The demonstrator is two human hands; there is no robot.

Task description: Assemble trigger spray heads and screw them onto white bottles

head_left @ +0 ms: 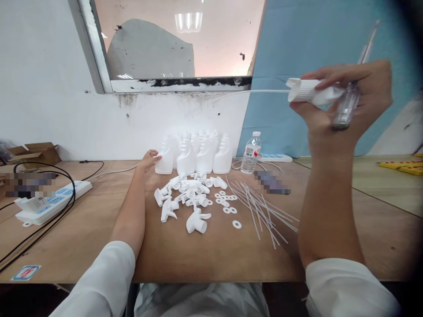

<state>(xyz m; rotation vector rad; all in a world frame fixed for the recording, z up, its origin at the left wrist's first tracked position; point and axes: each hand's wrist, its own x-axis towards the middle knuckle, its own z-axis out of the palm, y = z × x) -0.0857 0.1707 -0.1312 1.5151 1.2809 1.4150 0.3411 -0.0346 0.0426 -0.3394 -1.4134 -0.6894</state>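
Raised at the upper right, my right hand [346, 92] is closed around a white trigger spray head [302, 90]. A thin white dip tube [264, 91] extends left from the head. The same hand also holds a clear-handled screwdriver [346, 105], its shaft pointing up. At the back of the table, my left hand [149, 159] has its fingers curled at the left side of the leftmost white spray bottle [164, 158], touching it. More white bottles [204, 156] stand upright beside that one. Loose trigger spray heads [197, 221] lie in a pile before them.
Several white ring washers [236, 224] and loose dip tubes [264, 211] lie right of the pile. Behind them stand a water bottle [251, 153] and a blurred dark object [271, 182]. A power strip [56, 202] with black cables is at left, near a cardboard box [39, 154].
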